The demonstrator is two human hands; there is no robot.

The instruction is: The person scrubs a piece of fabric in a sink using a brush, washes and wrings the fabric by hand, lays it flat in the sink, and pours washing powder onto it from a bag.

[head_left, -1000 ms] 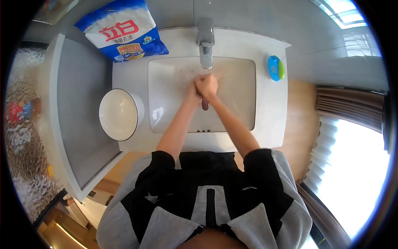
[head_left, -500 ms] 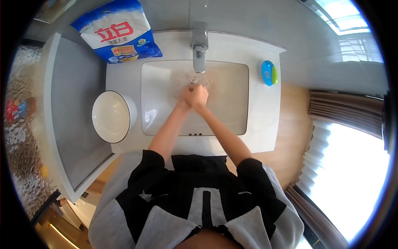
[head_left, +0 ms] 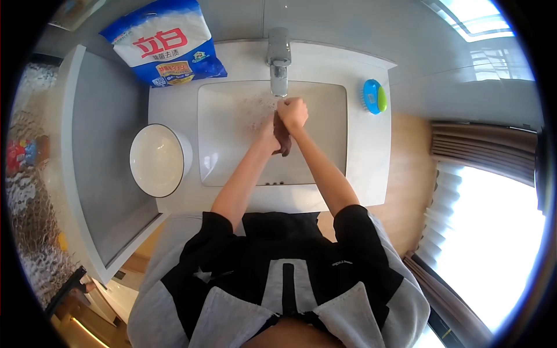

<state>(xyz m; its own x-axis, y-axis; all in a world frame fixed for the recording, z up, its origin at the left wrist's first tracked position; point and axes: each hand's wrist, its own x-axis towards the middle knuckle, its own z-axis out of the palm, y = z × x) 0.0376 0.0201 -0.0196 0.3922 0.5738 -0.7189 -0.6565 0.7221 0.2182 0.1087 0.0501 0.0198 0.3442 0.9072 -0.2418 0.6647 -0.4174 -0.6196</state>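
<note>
centre of frame: left hand (head_left: 267, 137) and right hand (head_left: 294, 113) closed on brown cloth (head_left: 282, 136) over sink (head_left: 329, 116), near faucet (head_left: 279, 75). handling in progress; cloth not yet set down; remaining work indeterminable.

Washroom interior, viewed from above.
A white desk (head_left: 368, 168) is backed by a glossy grey wall (head_left: 342, 23); pale wood-toned flooring (head_left: 406, 174) is bordered by brown curtains (head_left: 484, 148), and the bright window (head_left: 493, 226) is partly covered by a sheer white curtain (head_left: 444, 203).
</note>
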